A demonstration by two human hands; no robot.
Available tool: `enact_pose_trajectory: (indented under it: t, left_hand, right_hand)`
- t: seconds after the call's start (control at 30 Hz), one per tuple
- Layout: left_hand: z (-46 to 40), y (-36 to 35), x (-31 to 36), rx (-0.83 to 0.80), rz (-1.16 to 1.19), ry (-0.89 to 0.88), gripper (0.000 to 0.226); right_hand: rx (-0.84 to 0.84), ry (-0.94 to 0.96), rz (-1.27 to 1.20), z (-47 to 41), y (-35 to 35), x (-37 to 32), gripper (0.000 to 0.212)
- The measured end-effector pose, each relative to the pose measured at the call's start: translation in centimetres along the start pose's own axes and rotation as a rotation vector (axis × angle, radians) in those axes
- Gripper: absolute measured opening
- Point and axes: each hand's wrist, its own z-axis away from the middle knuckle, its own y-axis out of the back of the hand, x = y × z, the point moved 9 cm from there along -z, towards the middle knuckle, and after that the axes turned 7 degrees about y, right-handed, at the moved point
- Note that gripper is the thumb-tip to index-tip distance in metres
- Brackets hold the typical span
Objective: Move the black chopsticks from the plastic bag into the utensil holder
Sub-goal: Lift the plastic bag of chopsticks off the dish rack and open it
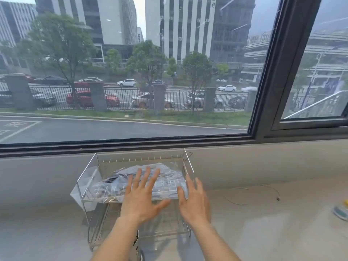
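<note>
A clear plastic bag [113, 185] lies on the top shelf of a wire dish rack [86, 178]. Dark shapes show through the bag; they look like the black chopsticks [114, 178]. My left hand [141, 196] is spread flat, fingers apart, over the near middle of the bag. My right hand [194, 202] is open beside the rack's right end, level with the bag's right edge. Neither hand holds anything. A white cylindrical utensil holder [137, 245] stands in front of the rack, mostly hidden under my left forearm.
The rack stands on a pale stone counter [263, 232] under a large window [131, 72]. A thin white cable [252, 193] lies on the counter to the right. A green and yellow object [341, 210] sits at the far right edge.
</note>
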Motion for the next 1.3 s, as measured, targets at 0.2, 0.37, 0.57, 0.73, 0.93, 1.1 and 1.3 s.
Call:
enact_pose_trajectory:
  t: [0.2,0.37,0.57,0.73,0.93,1.1,1.3]
  left_hand:
    - [1.6,-2.3,0.5,-0.079,-0.048,-0.01,0.093]
    - [2.1,-0.7,0.8,0.035,0.002,-0.026,0.051]
    - [2.0,1.6,0.9,0.033,0.045,0.003,0.03]
    - [1.8,6.4,0.9,0.184,0.214,0.0,0.049]
    - [1.2,15.3,1.1,0.42,0.386,0.004,0.032]
    - [1.1,22.7,1.4,0.583,0.501,-0.067,0.021]
    - [1.7,29.0,3.8,0.589,0.57,-0.244,0.051]
  right_hand:
    - [0.001,-0.235,-0.417,0.4,-2.5,2.5,0.053]
    - [0.031,-0.529,-1.003,0.9,-4.4,3.5,0.034]
    - [0.05,-0.535,-1.076,-0.2,-2.5,1.8,0.049]
    - [0.107,-0.329,-1.054,-3.4,2.9,-2.4,0.04]
    - [0.112,-0.017,-1.115,-5.6,11.5,-10.1,0.03]
    - [0.045,0.162,-1.092,-5.6,17.7,-15.3,0.041]
    - [-0.104,0.252,-1.106,-4.7,20.9,-18.2,0.035]
